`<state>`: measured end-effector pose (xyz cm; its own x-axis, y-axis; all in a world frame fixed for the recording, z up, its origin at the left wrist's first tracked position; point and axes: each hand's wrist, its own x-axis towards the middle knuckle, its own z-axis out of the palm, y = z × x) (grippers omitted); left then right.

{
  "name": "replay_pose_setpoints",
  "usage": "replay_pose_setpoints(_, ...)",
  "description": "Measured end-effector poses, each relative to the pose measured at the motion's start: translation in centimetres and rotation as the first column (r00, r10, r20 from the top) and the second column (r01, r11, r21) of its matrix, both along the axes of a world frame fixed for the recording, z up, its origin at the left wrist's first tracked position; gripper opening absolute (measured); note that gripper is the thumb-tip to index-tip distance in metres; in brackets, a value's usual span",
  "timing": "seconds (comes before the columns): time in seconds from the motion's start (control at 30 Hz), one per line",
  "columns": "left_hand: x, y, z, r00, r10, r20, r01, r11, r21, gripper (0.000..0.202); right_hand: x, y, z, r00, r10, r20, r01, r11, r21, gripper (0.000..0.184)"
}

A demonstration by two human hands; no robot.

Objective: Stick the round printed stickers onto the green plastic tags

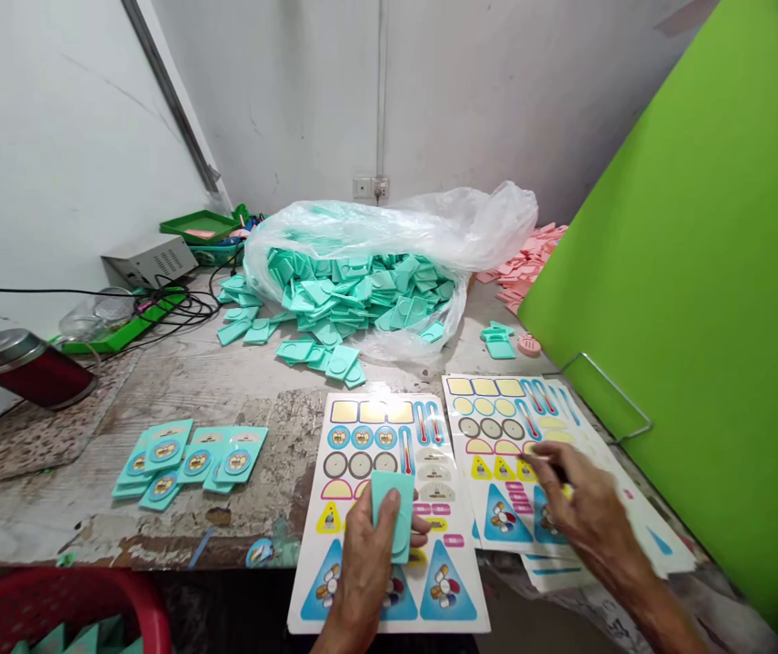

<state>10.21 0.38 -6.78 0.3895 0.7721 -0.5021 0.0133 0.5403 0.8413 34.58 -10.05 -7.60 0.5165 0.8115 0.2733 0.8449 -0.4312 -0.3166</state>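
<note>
Pinching a teal plastic tag (393, 513) in our left hand (365, 568), held just above the sticker sheet (362, 454) beneath it, we have our right hand (590, 509) pinched at a second sticker sheet (498, 427) beside it, whatever it grips too small to tell.

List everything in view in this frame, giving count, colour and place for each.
plastic bag: one, clear, back of table, full of teal tiles
loose teal tiles: many, teal, spilled before the bag
stickered teal tiles: several, teal, left of the sheets
sticker sheets: at least two, white and multicoloured, front of table
pink tiles: many, pink, back right
board: one, lime green, right side
tray: one, green, back left
flask: one, dark red and silver, far left
basket: one, red, below table front
left hand: one, holding a teal tile over a sheet
right hand: one, fingers on the right sheet
</note>
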Motion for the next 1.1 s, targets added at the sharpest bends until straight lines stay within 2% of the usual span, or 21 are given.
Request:
replay_pose_setpoints(0.07,1.2,-0.2,-0.4,0.999,-0.037,0.009,0.037,0.999,0.024,0.048,-2.3,1.7,-0.1,0.966,0.259,-0.022,-0.258,0.965,0.039,0.028)
replay_pose_setpoints(0.1,1.6,-0.3,-0.7,0.999,-0.047,0.012,0.047,0.999,0.022,0.048,-3.2,2.4,-0.2,0.938,0.347,0.003,-0.347,0.937,0.037,0.022)
replay_pose_setpoints(0.17,2.3,-0.4,-1.3,0.998,-0.051,0.023,0.051,0.999,0.01,0.048,-4.3,3.3,-0.7,0.892,0.443,0.09,-0.447,0.894,0.025,0.015)
replay_pose_setpoints(0.3,2.6,-0.6,-2.2,0.998,-0.04,0.052,0.04,0.999,0.018,0.047,-4.8,3.8,-1.6,0.845,0.485,0.226,-0.5,0.866,0.011,0.012)
replay_pose_setpoints(0.4,2.6,-0.6,-2.4,0.996,-0.061,0.059,0.058,0.997,0.048,0.046,-4.9,3.7,-2.1,0.832,0.496,0.25,-0.509,0.861,-0.013,0.015)
replay_pose_setpoints(0.53,2.6,-0.6,-2.4,0.996,-0.071,0.049,0.069,0.996,0.055,0.047,-5.1,3.8,-2.5,0.838,0.521,0.166,-0.53,0.848,0.015,0.024)
replay_pose_setpoints(0.6,2.6,-0.7,-2.5,0.996,-0.07,0.053,0.066,0.996,0.063,0.046,-5.1,3.9,-2.8,0.838,0.541,0.074,-0.545,0.837,0.049,0.021)
replay_pose_setpoints(0.7,2.6,-0.8,-2.5,0.996,-0.066,0.066,0.061,0.995,0.077,0.044,-4.9,4.2,-3.4,0.849,0.525,-0.063,-0.516,0.849,0.114,0.012)
replay_pose_setpoints(0.87,2.7,-0.6,-2.1,1.0,-0.014,-0.013,0.015,0.992,0.128,0.039,-4.5,4.2,-3.3,0.855,0.496,-0.149,-0.466,0.863,0.197,0.018)
replay_pose_setpoints(0.97,2.6,-0.3,-1.7,0.999,0.012,-0.042,-0.008,0.996,0.087,0.044,-4.4,3.6,-2.1,0.857,0.377,-0.352,-0.309,0.922,0.235,0.024)
replay_pose_setpoints(1.03,2.3,-0.1,-1.5,1.0,0.003,0.018,-0.003,1.0,0.029,0.052,-4.7,3.3,-1.1,0.814,0.256,-0.522,-0.166,0.963,0.212,0.029)
replay_pose_setpoints(1.1,1.9,-0.2,-1.4,0.996,0.01,0.086,-0.01,1.0,0.001,0.061,-5.4,3.1,-0.1,0.746,0.186,-0.639,-0.106,0.981,0.163,0.031)
